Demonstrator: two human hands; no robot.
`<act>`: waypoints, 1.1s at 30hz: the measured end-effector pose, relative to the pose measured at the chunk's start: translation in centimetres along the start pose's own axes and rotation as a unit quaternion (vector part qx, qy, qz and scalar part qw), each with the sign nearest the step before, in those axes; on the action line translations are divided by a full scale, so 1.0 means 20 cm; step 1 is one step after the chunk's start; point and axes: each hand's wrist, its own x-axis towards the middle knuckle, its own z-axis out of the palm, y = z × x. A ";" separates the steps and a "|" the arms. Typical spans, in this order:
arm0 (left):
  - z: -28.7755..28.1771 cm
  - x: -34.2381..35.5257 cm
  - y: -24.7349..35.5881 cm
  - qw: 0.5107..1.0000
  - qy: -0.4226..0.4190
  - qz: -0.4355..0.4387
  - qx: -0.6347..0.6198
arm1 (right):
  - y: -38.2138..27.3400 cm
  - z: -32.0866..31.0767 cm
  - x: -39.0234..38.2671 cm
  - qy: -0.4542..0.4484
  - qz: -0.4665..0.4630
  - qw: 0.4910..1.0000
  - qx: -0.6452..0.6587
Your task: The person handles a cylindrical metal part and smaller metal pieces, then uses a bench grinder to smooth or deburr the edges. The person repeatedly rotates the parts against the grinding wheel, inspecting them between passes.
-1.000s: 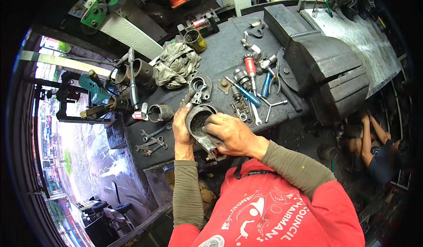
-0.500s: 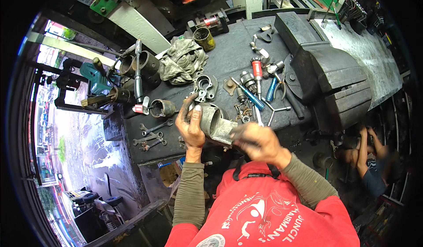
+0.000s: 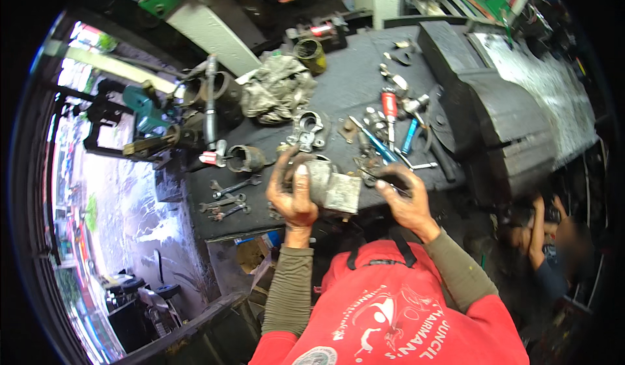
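Note:
My left hand (image 3: 294, 194) is closed around a grey metal cylinder-shaped housing (image 3: 319, 177) at the bench's front edge. A flat, worn, pale-grey rectangular piece (image 3: 343, 192) juts from the housing's right side; whether it is part of the casting I cannot tell. To the right, my right hand (image 3: 409, 201) is apart from the housing, its fingers loosely curled with a gap to the thumb and nothing visible between them. Just beyond its fingertips lie small metal parts (image 3: 370, 175). A cast end cover (image 3: 310, 128) with a round opening sits beyond my left hand.
A large vise (image 3: 501, 117) takes up the right of the bench. A red-handled tool (image 3: 388, 108), blue-handled pliers (image 3: 410, 136) and spanners (image 3: 224, 201) lie about. A crumpled rag (image 3: 278, 90), a yellowish can (image 3: 310, 56) and an open cylinder (image 3: 245, 158) stand further left. Another person (image 3: 553, 248) is at lower right.
My right hand has drawn away from the housing's flat piece to the right, and its fingers have parted. My left hand still holds the housing. The whole view has shifted slightly.

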 end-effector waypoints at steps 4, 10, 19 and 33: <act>0.01 0.04 0.09 0.995 0.021 0.067 0.068 | 0.05 0.00 -0.04 0.010 0.106 0.986 0.132; 0.05 0.14 0.34 0.836 -0.145 0.392 0.356 | 0.17 -0.19 -0.07 0.141 0.164 0.955 0.204; -0.04 0.38 0.19 0.793 -0.227 0.371 0.427 | 0.19 -0.41 -0.05 0.153 0.254 0.952 0.074; -0.19 0.20 -0.03 0.997 -0.061 0.040 0.029 | -0.16 0.16 0.13 -0.081 -0.078 0.971 -0.212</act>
